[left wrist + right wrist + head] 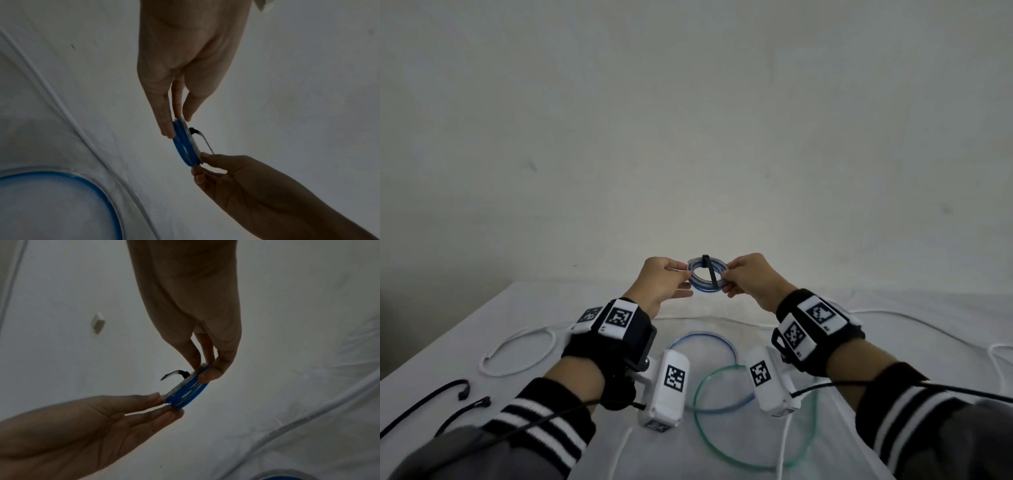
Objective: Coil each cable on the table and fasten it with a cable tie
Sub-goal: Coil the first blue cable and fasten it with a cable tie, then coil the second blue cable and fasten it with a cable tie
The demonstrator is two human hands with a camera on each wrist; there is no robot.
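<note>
A small blue-and-clear cable coil (697, 287) is held up above the table, between my two hands. A black cable tie (711, 274) is wrapped round the coil, and its tail crosses the ring. My left hand (687, 278) pinches the coil's left edge between thumb and fingers. My right hand (727, 280) pinches the right edge, where the tie's tail ends. In the left wrist view the left hand (177, 127) grips the coil (180, 146) from above, the tie (206, 144) beside it. The right wrist view shows the right hand (205, 372) on the coil (189, 392), with the tie's end (173, 374) sticking out.
On the white-covered table (619, 301) lie a loose blue cable loop (702, 333) and a green one (697, 407) under my wrists. A white cable loop (530, 366) and two black strands (431, 397) lie at the left. Another white cable (904, 317) runs along the right.
</note>
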